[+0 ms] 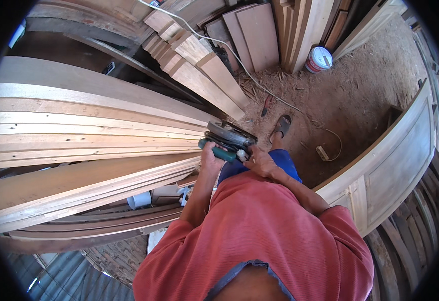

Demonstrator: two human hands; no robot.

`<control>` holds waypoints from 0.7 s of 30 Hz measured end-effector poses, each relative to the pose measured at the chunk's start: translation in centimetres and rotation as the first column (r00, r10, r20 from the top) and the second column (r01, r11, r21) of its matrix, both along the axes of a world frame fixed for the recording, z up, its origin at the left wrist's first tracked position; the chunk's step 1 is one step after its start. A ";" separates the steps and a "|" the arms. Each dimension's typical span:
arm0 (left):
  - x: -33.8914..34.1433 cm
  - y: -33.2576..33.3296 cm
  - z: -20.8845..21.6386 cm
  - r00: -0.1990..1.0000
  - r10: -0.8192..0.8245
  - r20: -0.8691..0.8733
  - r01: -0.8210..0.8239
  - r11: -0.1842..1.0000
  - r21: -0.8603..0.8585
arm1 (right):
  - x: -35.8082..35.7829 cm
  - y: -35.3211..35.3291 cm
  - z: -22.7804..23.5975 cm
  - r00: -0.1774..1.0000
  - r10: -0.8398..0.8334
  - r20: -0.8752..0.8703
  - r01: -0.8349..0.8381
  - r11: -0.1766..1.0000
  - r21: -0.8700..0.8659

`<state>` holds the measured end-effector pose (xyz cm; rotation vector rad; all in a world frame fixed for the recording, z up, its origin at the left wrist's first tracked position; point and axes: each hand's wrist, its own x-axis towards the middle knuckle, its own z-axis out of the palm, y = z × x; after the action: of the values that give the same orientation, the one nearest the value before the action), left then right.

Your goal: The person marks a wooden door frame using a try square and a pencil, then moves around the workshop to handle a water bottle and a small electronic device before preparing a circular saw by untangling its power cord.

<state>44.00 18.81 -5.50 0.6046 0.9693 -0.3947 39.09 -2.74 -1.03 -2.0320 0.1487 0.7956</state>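
Observation:
A circular saw [225, 133] with a dark round guard and a green motor housing is held in front of my waist, beside the ends of the stacked boards [104, 131]. My left hand [211, 154] is closed around the green housing. On the saw's other side, my right hand [261, 160] has its fingers bent against the metal part near the base plate. What those fingers grip is partly hidden by the hand itself. Whether the blade touches wood cannot be seen.
A white cord [249, 75] trails across the dirt floor to a power strip [322, 153]. Red-handled pliers [266, 106] lie near my foot. Shorter boards [199, 65] and a white bucket [319, 59] stand ahead. A panelled wooden door [390, 165] is on the right.

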 end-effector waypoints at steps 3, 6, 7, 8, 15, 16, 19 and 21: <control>-0.6 -0.2 -0.9 0.998 -0.006 0.065 0.009 0.999 -0.045 | 0.2 1.1 0.6 1.000 -0.010 0.013 0.011 0.998 -0.065; -0.4 -0.6 -0.4 0.997 0.023 0.076 -0.022 1.000 -0.017 | 1.5 0.9 2.2 0.999 -0.008 -0.041 0.006 0.999 -0.049; -0.4 -0.6 -0.2 0.997 0.031 0.078 -0.029 0.999 -0.016 | 1.8 0.6 2.8 0.998 0.036 -0.056 -0.038 0.999 -0.032; -0.3 -0.6 0.0 0.997 0.024 0.075 -0.024 1.000 -0.012 | 1.7 0.4 2.7 0.998 0.044 -0.054 -0.046 0.998 -0.031; -0.1 -0.5 0.4 0.994 0.019 0.108 -0.014 0.999 -0.050 | 2.2 -0.4 4.2 0.949 0.150 0.276 -0.152 0.988 -0.015; -0.1 -0.3 0.2 0.994 0.022 0.108 -0.016 0.999 -0.049 | 2.3 -0.3 4.3 0.952 0.110 0.286 -0.116 0.993 0.007; -0.3 -0.2 -0.5 0.997 0.030 0.067 -0.029 0.999 -0.022 | 2.2 0.5 3.2 0.980 -0.097 0.172 0.069 0.984 0.163; -0.6 -0.7 -0.6 0.998 0.023 0.063 -0.019 0.997 -0.072 | 2.3 1.1 2.6 0.976 -0.162 0.145 0.142 0.980 0.143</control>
<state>43.42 18.09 -6.07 0.5390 0.8968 -0.3874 41.39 -1.64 1.60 -1.9229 0.1568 0.5342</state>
